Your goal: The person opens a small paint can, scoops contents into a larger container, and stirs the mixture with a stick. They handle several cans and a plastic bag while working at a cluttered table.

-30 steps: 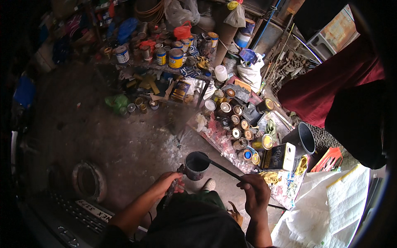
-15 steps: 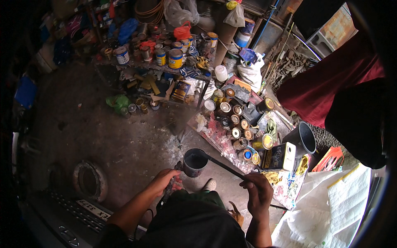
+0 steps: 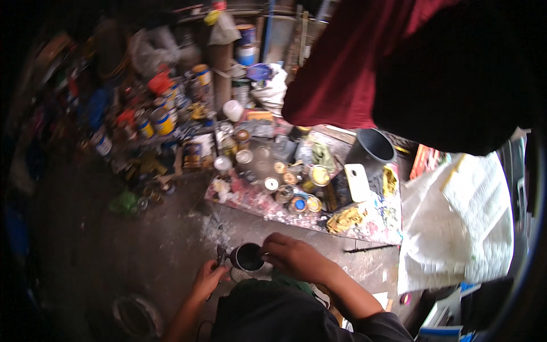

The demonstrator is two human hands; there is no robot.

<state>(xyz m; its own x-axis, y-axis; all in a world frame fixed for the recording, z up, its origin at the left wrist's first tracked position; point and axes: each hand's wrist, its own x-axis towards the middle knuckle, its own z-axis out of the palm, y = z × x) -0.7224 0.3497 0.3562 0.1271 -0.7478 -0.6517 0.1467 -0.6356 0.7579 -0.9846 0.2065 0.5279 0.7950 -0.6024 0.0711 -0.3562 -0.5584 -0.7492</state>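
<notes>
Nearest, a small dark cup (image 3: 249, 256) sits low on the concrete floor (image 3: 114, 239), just ahead of the person's lap. The right hand (image 3: 293, 256) is curled over its rim from the right, seemingly gripping a tool that its fingers hide. The left hand (image 3: 208, 279) is narrowed around a thin dark piece beside the cup's left wall, likely to steady it.

Beyond, a paint-spattered sheet (image 3: 364, 219) carries many small open tins (image 3: 296, 188), kept within reach. A black bucket (image 3: 371, 151) stands at its far right corner. Farther off, bigger cans (image 3: 162, 121) crowd the back, and a person in red (image 3: 353, 68) leans in.
</notes>
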